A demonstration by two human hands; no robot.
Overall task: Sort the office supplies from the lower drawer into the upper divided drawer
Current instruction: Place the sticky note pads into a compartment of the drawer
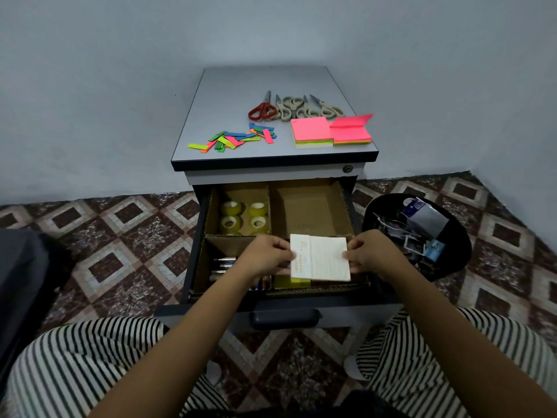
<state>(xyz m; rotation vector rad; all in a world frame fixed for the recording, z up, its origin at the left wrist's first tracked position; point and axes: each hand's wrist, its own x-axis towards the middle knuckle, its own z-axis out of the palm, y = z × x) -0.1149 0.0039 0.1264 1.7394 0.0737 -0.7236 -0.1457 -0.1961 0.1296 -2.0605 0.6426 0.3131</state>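
A white paper pad (324, 257) is held flat above the front right compartment of the open divided drawer (346, 206). My left hand (266, 254) pinches its left edge and my right hand (372, 253) pinches its right edge. The drawer has cardboard dividers. Several yellowish tape rolls (244, 217) fill the back left compartment. Markers (224, 265) lie in the front left one, partly hidden by my left wrist. The back right compartment holds nothing I can see. Something yellow (284, 282) shows beneath the pad.
On the cabinet top (241, 86) lie several scissors (289, 107), coloured paper strips (233, 137) and pink sticky note pads (331, 131). A black bin (382, 209) with wrappers stands on the floor to the right. A dark object (21, 282) sits at the left.
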